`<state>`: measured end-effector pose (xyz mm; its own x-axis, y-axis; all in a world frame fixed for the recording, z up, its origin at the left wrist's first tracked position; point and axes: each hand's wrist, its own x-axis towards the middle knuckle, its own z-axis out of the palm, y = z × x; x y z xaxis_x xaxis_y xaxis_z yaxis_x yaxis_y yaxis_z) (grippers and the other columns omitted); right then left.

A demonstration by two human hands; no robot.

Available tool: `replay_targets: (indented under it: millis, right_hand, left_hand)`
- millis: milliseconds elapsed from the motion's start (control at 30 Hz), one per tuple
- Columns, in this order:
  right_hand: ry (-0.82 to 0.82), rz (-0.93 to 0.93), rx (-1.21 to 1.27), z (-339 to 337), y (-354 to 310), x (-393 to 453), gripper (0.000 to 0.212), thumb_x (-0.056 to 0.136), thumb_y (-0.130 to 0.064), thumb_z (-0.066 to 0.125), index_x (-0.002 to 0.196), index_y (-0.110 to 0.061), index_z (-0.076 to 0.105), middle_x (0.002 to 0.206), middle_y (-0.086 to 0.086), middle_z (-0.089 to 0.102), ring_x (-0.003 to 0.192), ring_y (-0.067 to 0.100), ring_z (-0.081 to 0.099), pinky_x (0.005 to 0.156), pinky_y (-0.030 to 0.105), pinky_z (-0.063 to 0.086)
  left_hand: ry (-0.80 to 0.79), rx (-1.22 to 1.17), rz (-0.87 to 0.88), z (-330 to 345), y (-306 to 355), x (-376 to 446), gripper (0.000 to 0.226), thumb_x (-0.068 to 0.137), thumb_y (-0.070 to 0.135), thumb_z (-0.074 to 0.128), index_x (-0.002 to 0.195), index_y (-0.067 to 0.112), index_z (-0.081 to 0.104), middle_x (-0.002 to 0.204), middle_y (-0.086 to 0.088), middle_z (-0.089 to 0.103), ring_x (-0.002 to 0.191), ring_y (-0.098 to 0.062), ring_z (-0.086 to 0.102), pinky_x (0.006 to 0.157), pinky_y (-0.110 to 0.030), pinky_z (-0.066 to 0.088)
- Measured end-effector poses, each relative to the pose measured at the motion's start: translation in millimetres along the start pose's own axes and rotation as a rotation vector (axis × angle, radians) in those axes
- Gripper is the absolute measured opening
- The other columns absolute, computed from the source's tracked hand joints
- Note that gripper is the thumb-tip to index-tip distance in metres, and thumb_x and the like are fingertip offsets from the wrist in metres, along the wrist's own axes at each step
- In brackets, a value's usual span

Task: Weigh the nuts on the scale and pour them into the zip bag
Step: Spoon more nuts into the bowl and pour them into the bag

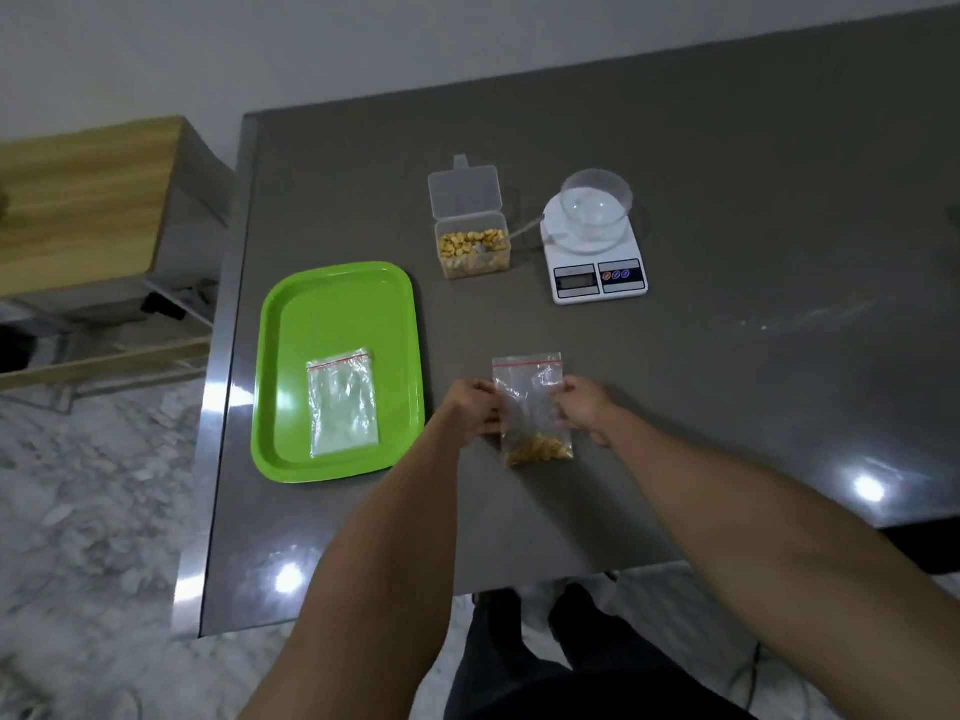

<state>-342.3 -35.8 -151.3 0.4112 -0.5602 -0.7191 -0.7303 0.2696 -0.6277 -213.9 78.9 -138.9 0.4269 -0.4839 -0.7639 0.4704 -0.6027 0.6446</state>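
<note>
A green tray (pixel 337 304) carries a seemingly empty bag (pixel 343 402); an open box (pixel 472 252) contains nuts (pixel 470 241). The left hand (pixel 470 410) and right hand (pixel 582 407) pinch a zip bag (pixel 530 402) with nuts at its bottom. An empty bowl (pixel 595 205) tops the scale (pixel 597 252).

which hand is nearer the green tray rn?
Left. The left hand grips the left edge of the zip bag, just right of the green tray. The right hand holds the bag's right edge, farther from the tray.
</note>
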Motion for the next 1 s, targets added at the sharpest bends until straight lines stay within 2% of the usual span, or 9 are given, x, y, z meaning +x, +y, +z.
replay_targets:
  millis: [67, 133, 233, 367, 533, 667, 800, 933, 1000]
  right_hand:
    - [0.066, -0.030, -0.101, 2.8, 2.7, 4.9, 0.017, 0.094, -0.003, 0.049, 0.101, -0.010, 0.063, 0.083, 0.004, 0.062, 0.074, 0.020, 0.056, 0.074, 0.038, 0.050]
    - [0.154, -0.071, -0.188, 3.6, 1.2, 4.7, 0.015, 0.091, -0.006, 0.055, 0.098, -0.015, 0.066, 0.093, 0.006, 0.066, 0.084, 0.022, 0.059, 0.073, 0.027, 0.044]
    - [0.232, -0.068, -0.233, 3.6, -2.3, 3.7, 0.018, 0.087, -0.008, 0.064, 0.102, -0.015, 0.070, 0.104, 0.005, 0.072, 0.099, 0.022, 0.065, 0.081, 0.023, 0.046]
    - [0.276, -0.026, -0.314, 4.7, -5.3, 1.6, 0.022, 0.087, -0.011, 0.063, 0.106, -0.019, 0.070, 0.112, 0.003, 0.070, 0.108, 0.024, 0.063, 0.089, 0.024, 0.046]
    - [0.304, 0.038, -0.411, 3.4, -12.4, -1.8, 0.024, 0.089, -0.018, 0.061, 0.111, -0.022, 0.069, 0.118, 0.002, 0.069, 0.113, 0.025, 0.062, 0.087, 0.023, 0.045]
    - [0.316, 0.120, -0.509, 4.5, -19.9, 0.3, 0.038, 0.088, -0.024, 0.058, 0.123, -0.012, 0.065, 0.130, 0.013, 0.062, 0.119, 0.033, 0.059, 0.093, 0.035, 0.049]
    - [0.438, 0.159, -0.461, 9.6, -40.3, -0.5, 0.062, 0.091, -0.039, 0.058, 0.144, -0.011, 0.041, 0.150, 0.015, 0.035, 0.134, 0.034, 0.041, 0.103, 0.045, 0.042]
    - [0.513, 0.033, -0.360, 8.9, -73.3, 2.9, 0.045, 0.087, -0.024, 0.060, 0.130, -0.015, 0.053, 0.139, 0.016, 0.043, 0.126, 0.036, 0.047, 0.102, 0.042, 0.043]
    - [0.491, -0.020, -0.255, 9.1, -95.1, 6.3, 0.041, 0.086, -0.020, 0.058, 0.127, -0.015, 0.054, 0.136, 0.018, 0.047, 0.126, 0.037, 0.046, 0.105, 0.041, 0.040]
  left_hand:
    - [0.048, 0.016, -0.002, 0.9, -2.6, 5.3, 0.026, 0.090, -0.011, 0.053, 0.078, 0.011, 0.046, 0.072, -0.016, 0.058, 0.059, -0.023, 0.059, 0.045, -0.031, 0.056]
    - [0.087, 0.055, -0.012, -0.3, -3.8, 9.3, 0.028, 0.086, -0.015, 0.055, 0.076, 0.010, 0.046, 0.071, -0.018, 0.057, 0.057, -0.025, 0.059, 0.045, -0.032, 0.057]
    - [0.103, 0.134, -0.026, -1.2, -4.3, 13.3, 0.030, 0.085, -0.013, 0.057, 0.072, 0.011, 0.045, 0.068, -0.017, 0.058, 0.055, -0.026, 0.060, 0.045, -0.034, 0.057]
    - [0.090, 0.199, -0.033, -2.2, -0.5, 14.0, 0.026, 0.088, -0.007, 0.057, 0.072, 0.010, 0.046, 0.069, -0.015, 0.060, 0.056, -0.024, 0.061, 0.045, -0.034, 0.057]
    - [0.025, 0.343, -0.075, -5.2, 10.8, 14.2, 0.027, 0.087, -0.005, 0.058, 0.067, 0.009, 0.046, 0.065, -0.016, 0.056, 0.055, -0.024, 0.058, 0.070, -0.048, 0.059]
    - [0.115, 0.417, 0.007, -15.5, 30.4, 14.8, 0.023, 0.088, 0.011, 0.062, 0.069, 0.011, 0.049, 0.065, -0.013, 0.057, 0.049, -0.022, 0.055, 0.058, -0.041, 0.059]
    - [0.195, 0.458, 0.150, -35.8, 62.5, 21.7, 0.018, 0.090, 0.016, 0.055, 0.076, 0.006, 0.061, 0.076, -0.016, 0.064, 0.050, -0.025, 0.057, 0.064, -0.044, 0.058]
    - [0.211, 0.476, 0.244, -58.8, 101.5, 24.5, 0.016, 0.084, 0.015, 0.068, 0.073, 0.017, 0.056, 0.084, -0.014, 0.067, 0.058, -0.026, 0.063, 0.054, -0.033, 0.056]
    - [0.242, 0.508, 0.305, -69.9, 121.2, 29.0, 0.005, 0.081, 0.016, 0.064, 0.083, 0.018, 0.060, 0.094, -0.015, 0.069, 0.075, -0.033, 0.069, 0.063, -0.037, 0.060]
